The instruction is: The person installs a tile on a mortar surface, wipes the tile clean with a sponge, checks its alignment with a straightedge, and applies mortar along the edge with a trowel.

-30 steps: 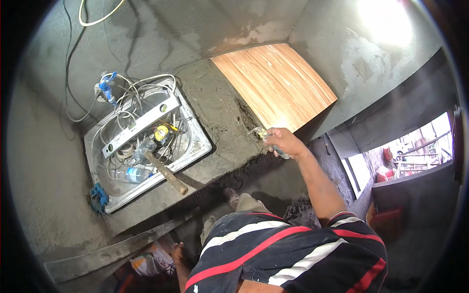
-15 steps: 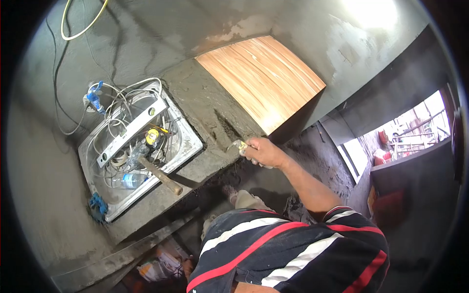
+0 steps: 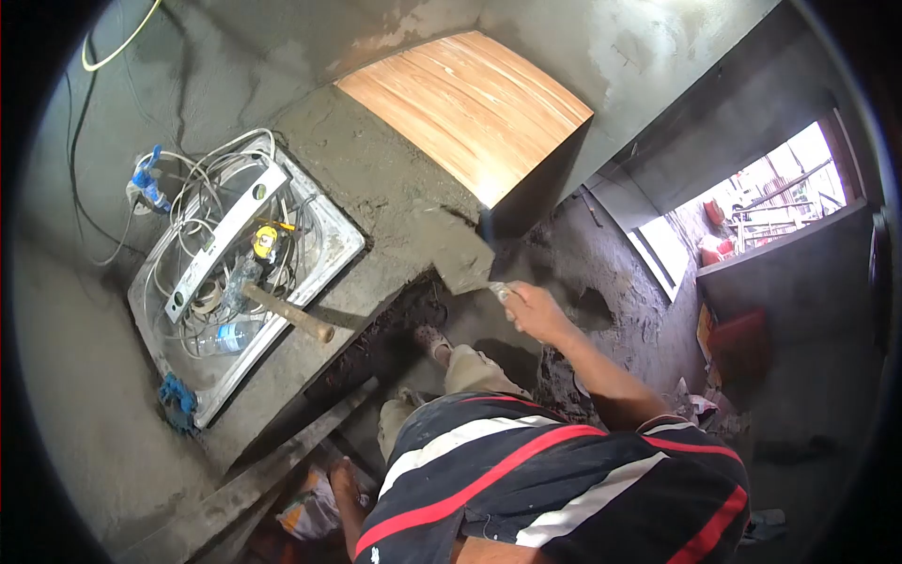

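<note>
My right hand (image 3: 537, 314) is wrapped round the handle of a trowel (image 3: 462, 258). Its wide, grey-smeared blade lies over the front edge of the wet mortar (image 3: 376, 183) on the ledge. The blade is close to the near corner of a wood-grain tile (image 3: 479, 113), which rests at the ledge's far right. My left hand (image 3: 345, 481) hangs low beside my striped shirt, near a crumpled bag (image 3: 308, 508); its fingers do not show clearly.
A white sink basin (image 3: 349, 246) on the ledge holds cables, a spirit level (image 3: 225, 246), a yellow tape measure (image 3: 266, 242), a hammer (image 3: 293, 314) and a plastic bottle (image 3: 228, 336). A long board (image 3: 272, 458) runs below the ledge. A window opening (image 3: 775, 202) is at right.
The trowel blade has turned flat and now shows broadly at the mortar's edge. A dark groove in the mortar no longer shows. The view has shifted, and my left hand shows more.
</note>
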A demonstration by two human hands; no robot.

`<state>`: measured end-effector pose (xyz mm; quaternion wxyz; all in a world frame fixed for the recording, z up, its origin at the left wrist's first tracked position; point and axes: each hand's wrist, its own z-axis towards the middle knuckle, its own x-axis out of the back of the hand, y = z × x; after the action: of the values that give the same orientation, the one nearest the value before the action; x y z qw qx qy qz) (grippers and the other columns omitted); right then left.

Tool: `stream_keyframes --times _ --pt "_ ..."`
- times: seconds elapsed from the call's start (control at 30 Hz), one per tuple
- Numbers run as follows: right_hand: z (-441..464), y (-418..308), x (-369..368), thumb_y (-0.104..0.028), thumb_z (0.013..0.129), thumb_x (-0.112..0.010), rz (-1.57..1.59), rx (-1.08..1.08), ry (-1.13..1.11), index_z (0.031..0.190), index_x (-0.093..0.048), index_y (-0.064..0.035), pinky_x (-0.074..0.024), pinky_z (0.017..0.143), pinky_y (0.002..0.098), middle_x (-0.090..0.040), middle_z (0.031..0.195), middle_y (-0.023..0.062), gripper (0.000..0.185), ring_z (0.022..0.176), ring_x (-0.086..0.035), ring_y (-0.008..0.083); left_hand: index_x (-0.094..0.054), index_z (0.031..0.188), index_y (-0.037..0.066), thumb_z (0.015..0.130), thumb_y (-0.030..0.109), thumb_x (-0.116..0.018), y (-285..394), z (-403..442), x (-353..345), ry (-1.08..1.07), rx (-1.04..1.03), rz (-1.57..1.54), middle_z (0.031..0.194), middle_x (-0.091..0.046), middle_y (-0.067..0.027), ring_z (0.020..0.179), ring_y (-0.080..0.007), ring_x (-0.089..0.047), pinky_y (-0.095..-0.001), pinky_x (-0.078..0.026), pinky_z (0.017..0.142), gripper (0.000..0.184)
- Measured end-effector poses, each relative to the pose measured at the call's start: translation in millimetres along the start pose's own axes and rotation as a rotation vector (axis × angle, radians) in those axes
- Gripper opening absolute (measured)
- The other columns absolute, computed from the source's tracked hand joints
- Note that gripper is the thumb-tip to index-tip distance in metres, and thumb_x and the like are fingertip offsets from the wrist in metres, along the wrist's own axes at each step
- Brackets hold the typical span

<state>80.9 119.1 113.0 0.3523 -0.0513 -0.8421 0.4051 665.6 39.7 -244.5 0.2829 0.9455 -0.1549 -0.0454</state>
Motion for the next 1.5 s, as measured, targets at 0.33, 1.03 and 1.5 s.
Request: stream_keyframes --times 0.33,1.03,1.5 --pt "28 -80 65 -0.029 0.094 -0.069 -0.208 0.168 0.282 0.113 -0.066 0.0020 -0.0533 0.067 0.0360 -0.069 0.081 0.0139 0.036 0.068 -0.067 0.0216 -0.056 0.097 0.011 0.089 0.014 -0.070 -49 24 36 0.043 0.130 -0.298 0.070 -0.051 0.0012 0.053 -0.0102 -0.045 -0.0268 -0.033 0.045 0.016" --pt "241 -181 70 -0.027 0.094 -0.059 -0.414 0.275 -0.120 0.096 -0.067 0.0060 -0.0499 0.060 0.0337 -0.067 0.075 0.0102 0.034 0.061 -0.063 0.0176 -0.058 0.093 0.018 0.092 0.027 -0.071 -109 -94 -63 0.338 0.205 -0.173 0.080 -0.059 -0.0004 0.067 -0.0189 -0.059 -0.0374 -0.045 0.054 0.016" --pt "293 -182 74 -0.028 0.096 -0.053 -0.471 0.277 -0.217 0.093 -0.067 0.0067 -0.0506 0.057 0.0382 -0.067 0.074 0.0120 0.038 0.058 -0.064 0.0214 -0.059 0.100 0.014 0.090 0.023 -0.071 -62 -92 -116 0.424 0.238 -0.273 0.085 -0.062 -0.0010 0.068 -0.0179 -0.062 -0.0327 -0.045 0.055 0.018"
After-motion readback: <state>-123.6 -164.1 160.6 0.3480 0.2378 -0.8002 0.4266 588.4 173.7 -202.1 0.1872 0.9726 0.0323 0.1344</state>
